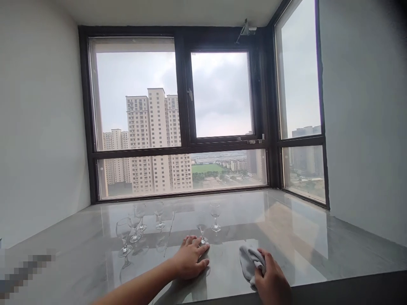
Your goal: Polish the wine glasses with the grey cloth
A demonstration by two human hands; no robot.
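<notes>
My left hand is low over the glossy grey marble-like sill, its fingers spread. Just beyond its fingertips stands a small stemmed glass, whose foot is partly hidden; whether the fingers touch it I cannot tell. My right hand grips a crumpled light grey cloth, which hangs from the fingers close to the sill. Farther back, another stemmed glass is upright. To the left is a loose group of several clear stemmed glasses, the nearest wine glass among them.
Dark-framed windows rise behind the sill and round the right corner, with tall buildings outside. White walls close in both sides. The sill's front edge runs along the lower right. A blurred pixelated patch covers the lower left corner.
</notes>
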